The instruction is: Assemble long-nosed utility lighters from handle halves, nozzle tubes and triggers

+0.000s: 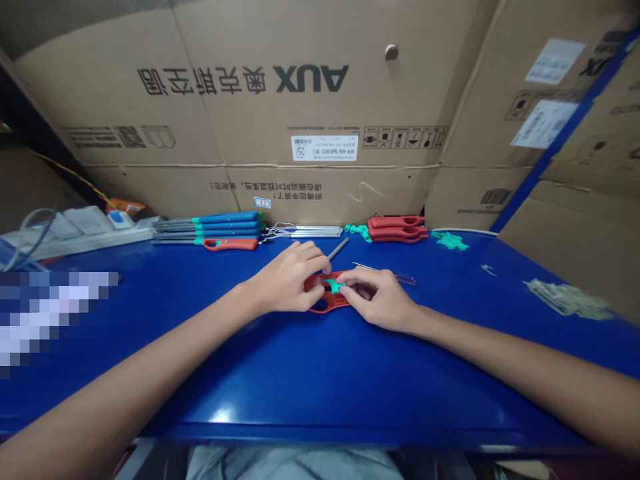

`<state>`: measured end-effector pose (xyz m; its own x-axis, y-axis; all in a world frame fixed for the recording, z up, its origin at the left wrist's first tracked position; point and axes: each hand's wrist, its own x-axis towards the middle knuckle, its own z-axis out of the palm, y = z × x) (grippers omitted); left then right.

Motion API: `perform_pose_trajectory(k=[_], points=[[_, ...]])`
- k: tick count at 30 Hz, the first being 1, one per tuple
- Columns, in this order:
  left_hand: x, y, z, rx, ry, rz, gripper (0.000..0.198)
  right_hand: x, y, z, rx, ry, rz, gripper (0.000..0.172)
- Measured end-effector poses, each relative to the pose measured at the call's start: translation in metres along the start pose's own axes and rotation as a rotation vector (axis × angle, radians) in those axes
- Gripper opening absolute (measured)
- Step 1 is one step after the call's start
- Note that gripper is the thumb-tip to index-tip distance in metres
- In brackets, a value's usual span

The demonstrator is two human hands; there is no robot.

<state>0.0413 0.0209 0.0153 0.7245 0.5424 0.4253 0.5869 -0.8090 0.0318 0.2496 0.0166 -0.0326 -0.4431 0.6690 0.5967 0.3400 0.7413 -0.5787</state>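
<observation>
Near the middle of the blue table, red casing halves (330, 303) lie between my hands, with a small green part (334, 287) over them. My left hand (295, 277) is closed on the left end of the red casing. The thumb and finger of my right hand (377, 297) pinch the green part from the right. A grey metal tube (339, 249) lies just behind my left fingers. Behind my right hand is a thin wire piece (405, 279). My palms hide some of the casing.
Along the back lie blue lighter-like tools (230, 225), an orange one (231, 245), silver rods (317, 232), red casings (397, 229) and green parts (450, 241). A power strip (80, 233) sits left, a clear bag (567, 300) right. Cardboard (250, 147) stands behind.
</observation>
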Motion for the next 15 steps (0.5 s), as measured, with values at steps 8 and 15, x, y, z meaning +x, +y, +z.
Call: perform_pose_trajectory(k=[8, 15], points=[[-0.015, -0.003, 0.001, -0.046, -0.031, -0.058, 0.013, 0.000, 0.000, -0.004, -0.015, -0.030, -0.166, 0.011], [-0.013, 0.002, 0.001, -0.162, -0.089, -0.066, 0.009, 0.002, 0.003, -0.002, 0.001, -0.026, -0.241, 0.013]])
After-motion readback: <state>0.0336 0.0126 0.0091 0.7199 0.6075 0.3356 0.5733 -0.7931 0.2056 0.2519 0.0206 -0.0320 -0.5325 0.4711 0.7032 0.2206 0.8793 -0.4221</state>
